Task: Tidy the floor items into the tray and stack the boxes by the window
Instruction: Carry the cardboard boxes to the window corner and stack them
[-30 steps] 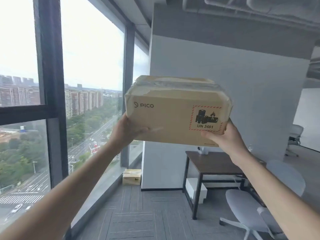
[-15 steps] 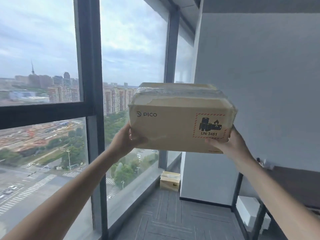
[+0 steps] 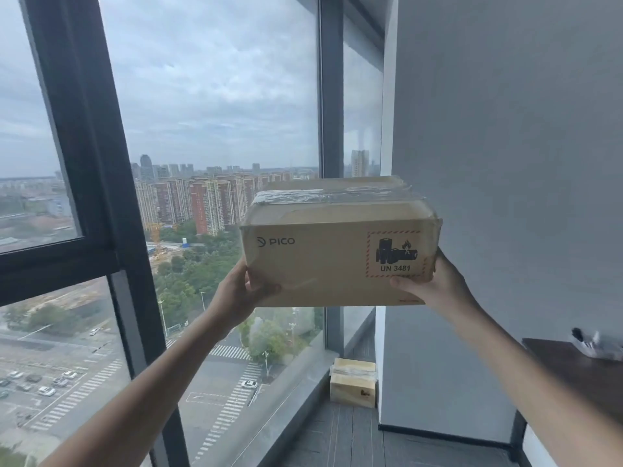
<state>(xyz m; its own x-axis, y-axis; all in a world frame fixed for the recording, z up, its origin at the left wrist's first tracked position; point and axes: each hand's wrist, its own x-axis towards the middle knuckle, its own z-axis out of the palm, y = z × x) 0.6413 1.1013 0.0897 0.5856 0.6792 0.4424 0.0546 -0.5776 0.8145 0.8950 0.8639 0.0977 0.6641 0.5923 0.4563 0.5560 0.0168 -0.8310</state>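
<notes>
Taped cardboard box [image 3: 337, 251] printed "PICO", label "UN 3481", held aloft before window [image 3: 215, 163]; left hand [image 3: 241, 291] and right hand [image 3: 438, 284] fingers clamped on lower corners. Second box [image 3: 353, 382] on floor by window.

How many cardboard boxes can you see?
2. One box is held up in the air between the left hand and right hand. Another box sits on the floor by the window. More may be hidden.
</notes>
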